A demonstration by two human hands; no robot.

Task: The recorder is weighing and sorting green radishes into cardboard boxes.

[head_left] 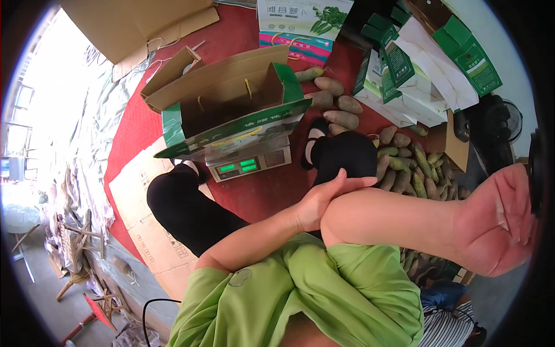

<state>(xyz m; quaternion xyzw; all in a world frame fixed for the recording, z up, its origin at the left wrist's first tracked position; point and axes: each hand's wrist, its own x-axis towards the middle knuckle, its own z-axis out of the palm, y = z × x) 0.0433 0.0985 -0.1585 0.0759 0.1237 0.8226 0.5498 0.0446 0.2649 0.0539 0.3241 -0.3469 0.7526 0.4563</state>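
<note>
My left hand [328,199] reaches across my lap and cups my right elbow, its thumb stretched out and its other fingers largely hidden behind the arm. My right hand [500,222] is raised at the right rim, palm side showing. Its fingers curl beside a dark edge [537,173]; what they hold, if anything, is hidden. Before my knees, an open green-and-white carton [231,98] with a brown inside and yellow cord handles sits on a digital scale [248,166] with lit green displays. Neither hand touches the carton.
Green-and-brown radishes [425,168] lie heaped at the right, several more [341,118] beside my foot. Folded cartons [404,69] stack behind them, near a black fan [509,118]. Flat cardboard [153,225] covers the floor at left. A printed white box [303,17] stands at the back.
</note>
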